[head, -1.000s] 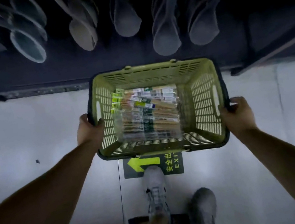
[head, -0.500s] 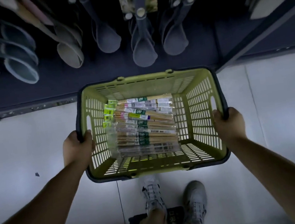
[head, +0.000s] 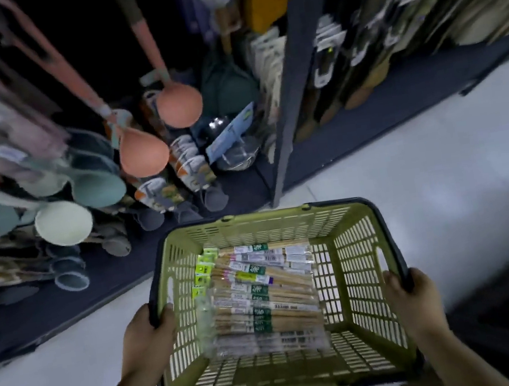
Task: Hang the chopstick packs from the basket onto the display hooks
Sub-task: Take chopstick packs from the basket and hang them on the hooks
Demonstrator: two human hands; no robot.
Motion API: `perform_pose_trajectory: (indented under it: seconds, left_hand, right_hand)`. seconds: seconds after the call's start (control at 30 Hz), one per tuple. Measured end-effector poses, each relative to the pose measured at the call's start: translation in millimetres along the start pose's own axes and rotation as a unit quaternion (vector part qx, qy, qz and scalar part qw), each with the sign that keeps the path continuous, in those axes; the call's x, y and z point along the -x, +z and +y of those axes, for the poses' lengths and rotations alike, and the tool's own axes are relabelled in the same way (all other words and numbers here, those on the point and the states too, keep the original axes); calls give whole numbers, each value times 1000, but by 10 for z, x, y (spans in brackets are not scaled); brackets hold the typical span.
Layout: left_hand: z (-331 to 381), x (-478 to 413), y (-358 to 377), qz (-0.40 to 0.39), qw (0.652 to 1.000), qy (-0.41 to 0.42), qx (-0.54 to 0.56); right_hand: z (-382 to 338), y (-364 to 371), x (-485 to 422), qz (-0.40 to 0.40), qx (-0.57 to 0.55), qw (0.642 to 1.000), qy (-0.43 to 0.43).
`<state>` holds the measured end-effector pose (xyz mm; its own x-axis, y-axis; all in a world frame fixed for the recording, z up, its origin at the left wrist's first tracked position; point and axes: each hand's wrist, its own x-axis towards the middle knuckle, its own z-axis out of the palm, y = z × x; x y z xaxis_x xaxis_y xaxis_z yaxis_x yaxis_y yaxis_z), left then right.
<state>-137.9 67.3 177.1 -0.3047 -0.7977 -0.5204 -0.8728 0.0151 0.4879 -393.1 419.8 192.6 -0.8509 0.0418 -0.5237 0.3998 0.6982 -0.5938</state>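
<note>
Seen from the head camera, the view has tilted up toward the rack of hanging orange plastic ladles [head: 180, 105]. The left hand [head: 149, 335] and right hand [head: 415, 298] still clasp the side rims of the green slatted plastic basket [head: 267, 222]. The clear-wrapped wooden chopstick packs [head: 261, 299] lie stacked inside it, and none is hung yet.

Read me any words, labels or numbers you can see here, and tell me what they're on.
Chopstick packs in the basket: printed labels and barcodes, too small and blurred to read.
Product cards by the ladles: blurred, unreadable.
No text can be quoted.
</note>
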Motion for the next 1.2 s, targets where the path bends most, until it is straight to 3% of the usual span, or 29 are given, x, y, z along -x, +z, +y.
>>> perform_pose_trajectory:
  seconds: [0.27,0.57,0.9,1.2]
  left_hand:
    - [1620,487,-47,-43,990,124,-58]
    - [3234,853,703,-79,961,246,-95]
    - [4778,697,1892,-147,935,305,-109]
    - [6565,463,2867,-220,886,381,-150]
  right_hand:
    - [-139,-1454,384,67,-101,991,50]
    - [188,-2494,324,208,-162,960,91]
    - [191,-3308,-368,303,-173,923,161]
    - [-109,-3827,-1319,362,-201,878,239]
